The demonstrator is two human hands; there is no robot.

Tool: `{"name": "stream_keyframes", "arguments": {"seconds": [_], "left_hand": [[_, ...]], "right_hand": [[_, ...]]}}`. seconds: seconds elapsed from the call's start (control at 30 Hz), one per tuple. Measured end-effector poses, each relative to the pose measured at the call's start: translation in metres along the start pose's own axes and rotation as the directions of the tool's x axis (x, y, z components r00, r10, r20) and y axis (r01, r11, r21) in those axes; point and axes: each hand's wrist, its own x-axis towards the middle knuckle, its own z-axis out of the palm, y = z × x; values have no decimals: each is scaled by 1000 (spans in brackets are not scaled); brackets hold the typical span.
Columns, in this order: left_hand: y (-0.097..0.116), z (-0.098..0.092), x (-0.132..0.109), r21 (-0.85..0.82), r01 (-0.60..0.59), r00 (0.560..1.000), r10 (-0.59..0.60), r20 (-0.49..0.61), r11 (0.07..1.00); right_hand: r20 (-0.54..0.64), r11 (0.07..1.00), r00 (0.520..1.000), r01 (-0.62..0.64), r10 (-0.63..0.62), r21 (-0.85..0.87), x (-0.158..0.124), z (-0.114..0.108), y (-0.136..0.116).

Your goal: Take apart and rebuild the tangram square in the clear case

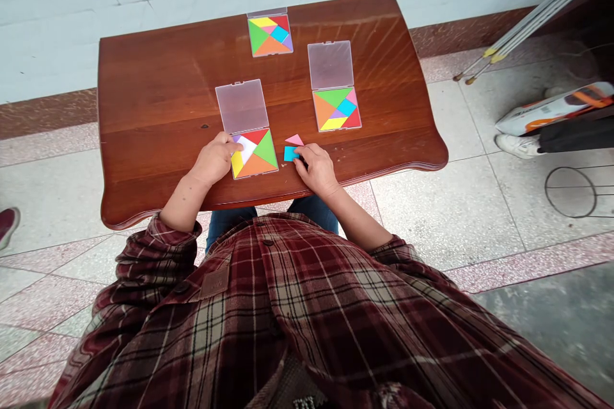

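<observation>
On the wooden table [158, 77], left hand [213, 158] lies on the open puzzle case [256, 156]; right hand [314, 169] has fingers against the blue square [290, 153], beside the pink triangle [294, 139]; grip undetermined.

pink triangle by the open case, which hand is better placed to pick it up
Right, probably: the right hand touches the blue square just beside the pink triangle, while the left hand rests on the tangram case, farther off.

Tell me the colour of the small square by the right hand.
The small square is bright blue; the head view shows it best.
</observation>
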Motion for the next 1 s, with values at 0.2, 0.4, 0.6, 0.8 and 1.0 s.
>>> {"name": "stream_keyframes", "arguments": {"seconds": [0.2,0.4,0.6,0.8,1.0], "left_hand": [[-1,1,0,33,-19,1000,19,5,999],[8,-3,-2,8,-9,1000,9,-10,1000],[8,-2,-3,-13,9,1000,-9,-21,1000],[6,1,-2,-10,0,1000,-1,-19,1000],[7,3,-2,-70,25,999,-27,-39,997]], "right_hand": [[-8,1000,1000,-3,3,8,0,-1,0],[7,999,999,-33,33,4,0,-2,-3],[68,995,996,-47,53,-85,4,-5,-8],[168,988,984,-38,63,-150,15,-11,-10],[221,990,971,-61,87,-125,18,-18,-11]]}}
